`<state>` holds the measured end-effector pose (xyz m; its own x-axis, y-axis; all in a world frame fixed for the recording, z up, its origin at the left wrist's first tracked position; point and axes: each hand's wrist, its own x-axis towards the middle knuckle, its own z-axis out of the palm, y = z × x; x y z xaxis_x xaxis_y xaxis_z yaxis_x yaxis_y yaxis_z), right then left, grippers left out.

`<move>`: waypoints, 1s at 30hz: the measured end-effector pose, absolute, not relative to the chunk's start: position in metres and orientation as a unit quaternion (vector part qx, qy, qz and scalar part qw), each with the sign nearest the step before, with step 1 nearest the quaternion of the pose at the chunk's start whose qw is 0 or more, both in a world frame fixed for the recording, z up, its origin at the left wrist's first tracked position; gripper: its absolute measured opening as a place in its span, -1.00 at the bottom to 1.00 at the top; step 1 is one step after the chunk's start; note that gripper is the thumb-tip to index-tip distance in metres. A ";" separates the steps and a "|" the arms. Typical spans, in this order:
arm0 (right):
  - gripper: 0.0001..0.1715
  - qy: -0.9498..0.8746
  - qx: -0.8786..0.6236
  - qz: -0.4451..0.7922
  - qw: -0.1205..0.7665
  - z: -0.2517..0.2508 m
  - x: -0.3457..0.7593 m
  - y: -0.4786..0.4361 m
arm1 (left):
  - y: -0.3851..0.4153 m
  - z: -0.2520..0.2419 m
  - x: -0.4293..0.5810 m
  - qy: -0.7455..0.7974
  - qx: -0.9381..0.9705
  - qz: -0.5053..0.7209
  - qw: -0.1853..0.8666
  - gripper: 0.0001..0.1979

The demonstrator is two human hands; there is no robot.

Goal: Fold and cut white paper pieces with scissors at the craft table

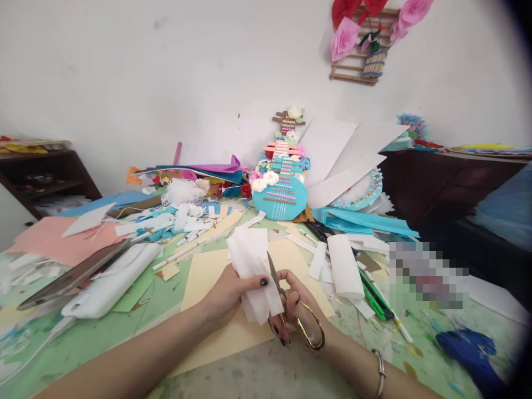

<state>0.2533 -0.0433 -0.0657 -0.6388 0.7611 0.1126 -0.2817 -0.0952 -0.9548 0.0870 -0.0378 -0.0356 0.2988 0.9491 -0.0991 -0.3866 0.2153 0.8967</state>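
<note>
My left hand pinches a folded stack of white crepe paper, thumb on top, fingers hidden behind it. In my right hand is a pair of gold-handled scissors, with fingers through the loops. The dark blade points up along the paper's right edge; whether it touches the paper I cannot tell. Beneath both hands lies a cream sheet of paper on the green table.
A blue paper guitar stands against the wall behind. White paper roll, green cutter and blue glue gun lie right. At left are a white power strip, a dark tablet-like slab and paper scraps.
</note>
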 end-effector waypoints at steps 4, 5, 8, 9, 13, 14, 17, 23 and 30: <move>-0.28 -0.553 -0.214 0.710 0.380 -0.064 0.251 -0.044 | -0.037 -0.037 0.087 0.346 0.406 0.481 0.696 -0.76; -0.26 -0.548 -0.218 0.712 0.380 -0.064 0.251 -0.044 | -0.037 -0.037 0.087 0.350 0.407 0.486 0.690 -0.76; -0.22 -0.536 -0.237 0.720 0.373 -0.061 0.250 -0.045 | -0.035 -0.039 0.087 0.362 0.405 0.498 0.676 -0.77; -0.22 -0.534 -0.241 0.720 0.372 -0.059 0.250 -0.045 | -0.035 -0.040 0.086 0.364 0.406 0.498 0.674 -0.77; -0.22 -0.552 -0.245 0.706 0.372 -0.054 0.253 -0.045 | -0.034 -0.038 0.083 0.352 0.418 0.490 0.679 -0.74; -0.21 -0.559 -0.242 0.703 0.369 -0.054 0.253 -0.044 | -0.034 -0.037 0.081 0.343 0.419 0.490 0.683 -0.69; -0.19 -0.571 -0.242 0.697 0.361 -0.054 0.256 -0.042 | -0.028 -0.031 0.066 0.310 0.422 0.503 0.688 -0.48; -0.21 -0.584 -0.256 0.691 0.340 -0.048 0.261 -0.040 | -0.006 -0.009 0.018 0.280 0.510 0.578 0.573 -0.27; -0.31 -0.616 -0.258 0.698 0.258 -0.043 0.265 -0.045 | -0.014 0.014 0.015 0.311 0.714 0.448 0.439 -0.45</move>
